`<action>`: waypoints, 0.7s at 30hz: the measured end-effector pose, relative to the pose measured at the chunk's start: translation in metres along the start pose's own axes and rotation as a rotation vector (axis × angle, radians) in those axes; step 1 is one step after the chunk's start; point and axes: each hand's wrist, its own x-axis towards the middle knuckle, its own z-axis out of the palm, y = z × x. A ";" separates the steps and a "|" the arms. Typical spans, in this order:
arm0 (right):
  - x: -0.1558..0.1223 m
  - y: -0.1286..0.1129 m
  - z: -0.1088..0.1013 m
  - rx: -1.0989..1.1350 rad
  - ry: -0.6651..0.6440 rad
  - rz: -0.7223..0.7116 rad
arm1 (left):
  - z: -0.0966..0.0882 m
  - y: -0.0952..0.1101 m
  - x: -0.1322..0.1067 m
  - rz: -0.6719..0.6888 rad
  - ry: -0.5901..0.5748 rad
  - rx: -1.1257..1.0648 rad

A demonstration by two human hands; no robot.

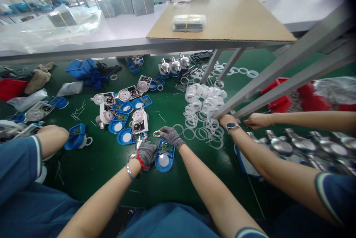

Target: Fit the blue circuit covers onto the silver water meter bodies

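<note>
My left hand (147,152), in a grey glove with a red cord at the wrist, is closed around a silver metal fitting (136,148); the fingers hide much of it. My right hand (171,136), gloved in grey too, pinches a small white ring (157,133) between thumb and fingers. Just below the ring, between both hands, lies a blue housing (164,160) with a circuit board and a round white disc. Beyond my left hand a white meter body (139,121) with a round dial touches another blue housing (125,136).
Clear plastic rings (204,104) are heaped right of centre, near grey metal posts (241,82). Co-workers' arms reach in at the left (51,137) and right (258,149). A raised shelf (119,33) spans the back. Silver metal units (283,145) stand in rows at the right.
</note>
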 end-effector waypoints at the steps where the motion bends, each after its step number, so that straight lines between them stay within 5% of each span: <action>1: 0.002 0.004 0.008 -0.021 -0.019 -0.004 | 0.001 0.000 -0.002 0.003 0.022 0.000; 6: -0.001 0.022 0.040 -0.111 -0.067 -0.004 | 0.009 -0.006 -0.020 0.007 0.204 -0.095; 10: -0.013 0.026 0.055 -0.208 0.027 -0.001 | 0.026 -0.022 -0.035 -0.396 0.451 -0.229; 12: -0.020 0.023 0.061 -0.270 0.063 -0.014 | 0.033 -0.028 -0.036 -0.624 0.406 -0.333; 14: -0.026 0.018 0.068 -0.335 0.076 -0.035 | 0.037 -0.029 -0.032 -0.708 0.287 -0.397; 17: -0.032 0.010 0.077 -0.438 0.069 -0.057 | 0.037 -0.027 -0.025 -0.715 0.201 -0.313; 21: -0.035 -0.004 0.077 -0.574 0.004 -0.090 | 0.041 -0.035 -0.027 -0.633 0.245 -0.380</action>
